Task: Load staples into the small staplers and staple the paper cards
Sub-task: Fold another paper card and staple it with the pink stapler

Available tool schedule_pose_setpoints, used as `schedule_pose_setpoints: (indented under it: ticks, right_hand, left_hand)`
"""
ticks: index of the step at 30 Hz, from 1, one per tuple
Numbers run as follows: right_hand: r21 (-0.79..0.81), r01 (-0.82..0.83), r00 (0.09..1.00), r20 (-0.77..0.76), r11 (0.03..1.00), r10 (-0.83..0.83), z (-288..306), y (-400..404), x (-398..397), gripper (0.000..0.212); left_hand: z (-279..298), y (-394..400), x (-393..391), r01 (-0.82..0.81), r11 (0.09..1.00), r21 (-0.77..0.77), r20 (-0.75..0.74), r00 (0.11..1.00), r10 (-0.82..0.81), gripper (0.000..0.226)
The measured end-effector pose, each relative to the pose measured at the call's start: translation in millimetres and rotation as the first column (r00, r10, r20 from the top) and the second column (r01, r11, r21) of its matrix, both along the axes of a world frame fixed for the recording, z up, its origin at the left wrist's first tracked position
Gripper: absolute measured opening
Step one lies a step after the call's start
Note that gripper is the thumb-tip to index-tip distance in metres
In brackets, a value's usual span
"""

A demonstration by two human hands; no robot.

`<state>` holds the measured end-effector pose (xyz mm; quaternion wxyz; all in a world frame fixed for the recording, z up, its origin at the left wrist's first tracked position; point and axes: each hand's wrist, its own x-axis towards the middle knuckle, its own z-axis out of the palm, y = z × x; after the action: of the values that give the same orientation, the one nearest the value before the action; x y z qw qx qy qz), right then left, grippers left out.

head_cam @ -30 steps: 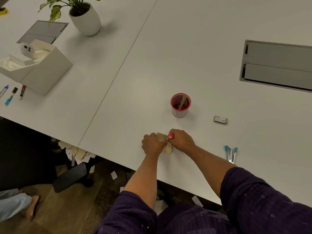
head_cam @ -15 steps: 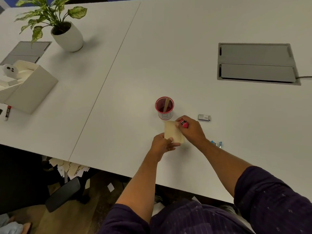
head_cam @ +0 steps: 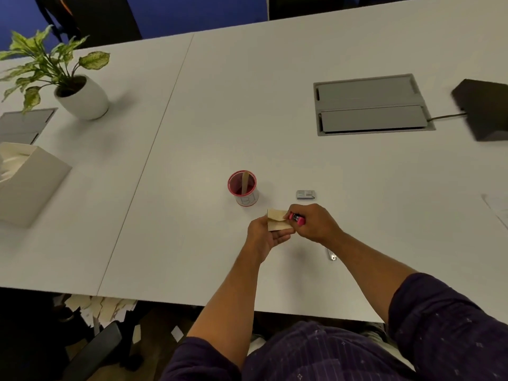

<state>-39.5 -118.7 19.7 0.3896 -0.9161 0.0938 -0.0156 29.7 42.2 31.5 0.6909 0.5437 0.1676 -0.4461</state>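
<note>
My left hand (head_cam: 264, 234) holds a beige paper card (head_cam: 277, 220) just above the white table (head_cam: 275, 133), near its front edge. My right hand (head_cam: 316, 224) grips a small pink stapler (head_cam: 297, 218), whose nose sits at the card's right edge. A small grey staple box (head_cam: 305, 194) lies on the table just behind my right hand. A second small stapler (head_cam: 332, 255) peeks out beside my right forearm, mostly hidden.
A red-rimmed cup (head_cam: 243, 187) with a wooden stick stands just left of the card. A grey cable hatch (head_cam: 372, 105) and a dark object (head_cam: 485, 108) sit at the back right. A potted plant (head_cam: 79, 89) and a white box (head_cam: 30, 185) stand at the left.
Both hands have lifted the card and pink stapler off the table and shifted slightly right. The card is now turned so the stapler meets its right edge. The camera tilted up.
</note>
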Motion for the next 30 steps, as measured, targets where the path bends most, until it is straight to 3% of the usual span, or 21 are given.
schedule_pose_setpoints:
  ticks: [3, 7, 9, 14, 18, 30]
  right_hand:
    - [-0.037, -0.022, 0.999, -0.032, 0.999, 0.021, 2.0, -6.8, -3.8, 0.014]
    - [-0.048, -0.064, 0.994, -0.089, 0.997, 0.060, 1.5, -16.7, -9.2, 0.015]
    - [0.029, -0.052, 0.995, -0.086, 0.998, 0.054, 3.5, -20.0, -12.1, 0.013]
    - [0.380, 0.177, 0.982, -0.006, 0.908, -0.189, 11.4, -23.6, -18.9, 0.006]
    - [0.470, 0.366, 0.918, -0.038, 0.803, -0.395, 9.6, -26.2, -23.1, 0.009]
    - [0.558, 0.388, 0.920, -0.187, 0.734, -0.344, 4.3, -17.7, -28.3, 0.030]
  left_hand:
    - [0.4, -5.2, -2.3, 0.039, 0.999, -0.009, 0.016, 0.999, -0.039, 0.064]
    - [-1.2, -10.9, -6.2, 0.120, 0.988, 0.098, 0.175, 0.975, -0.136, 0.037]
    - [0.1, -13.7, -8.8, 0.110, 0.988, 0.112, 0.195, 0.972, -0.130, 0.030]
    - [7.9, -18.3, -13.5, 0.050, 0.998, 0.040, 0.221, 0.974, -0.057, 0.030]
    - [12.1, -21.5, -17.0, 0.058, 0.998, 0.024, 0.249, 0.967, -0.062, 0.033]
    - [10.9, -21.9, -23.0, 0.058, 0.997, -0.049, 0.152, 0.987, -0.050, 0.046]
